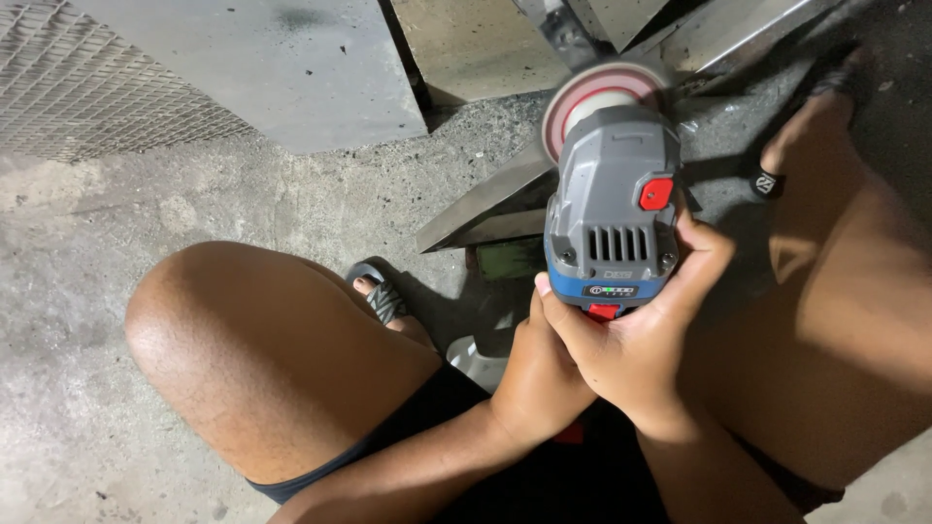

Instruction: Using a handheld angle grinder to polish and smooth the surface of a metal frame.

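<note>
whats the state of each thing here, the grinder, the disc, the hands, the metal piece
grey and blue cordless angle grinder: held upright in both hands
red and white round disc: resting at the angled steel sheet; spin cannot be told
right hand: wrapped round the grinder body
left hand: gripping the base from below

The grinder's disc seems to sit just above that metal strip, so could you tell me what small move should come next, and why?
Probably ease the disc down onto the metal strip: both hands, right hand and left hand, already grip the grinder aimed at it.
</note>
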